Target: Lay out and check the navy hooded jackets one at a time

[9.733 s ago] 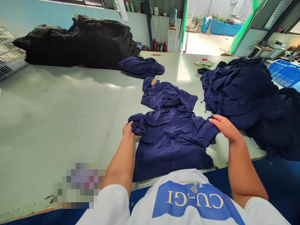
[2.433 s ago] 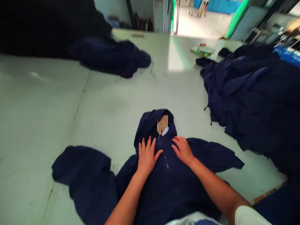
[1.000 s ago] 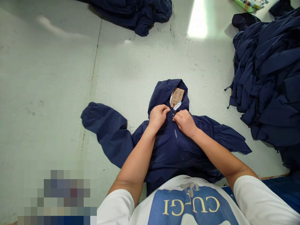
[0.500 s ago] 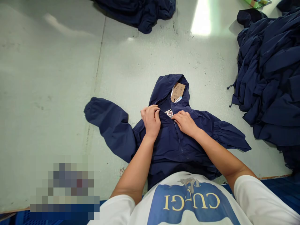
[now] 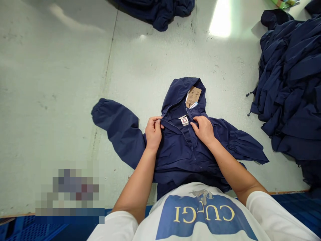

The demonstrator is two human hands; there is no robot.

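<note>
A navy hooded jacket [image 5: 173, 150] lies on the table in front of me, hood pointing away and its zip partly undone. My left hand [image 5: 153, 134] pinches the edge of the neck opening on the left. On the other side of the opening, my right hand [image 5: 203, 130] grips the zip edge between thumb and fingers. Between them shows a white neck label [image 5: 185, 120]. A brown hang tag [image 5: 194, 95] rests inside the hood. The left sleeve [image 5: 120, 129] stretches out across the table; the other sleeve [image 5: 245, 144] is folded back at the right.
A large heap of navy jackets [image 5: 293, 80] fills the right side of the table [image 5: 62, 83]. More navy garments [image 5: 160, 11] lie at the far edge. A green packet [image 5: 284, 3] sits at the top right. Blue plastic crates [image 5: 32, 229] stand below the near edge.
My hands have moved apart, spreading the jacket's neck opening wider. The neck label and the inside of the jacket show more now.
</note>
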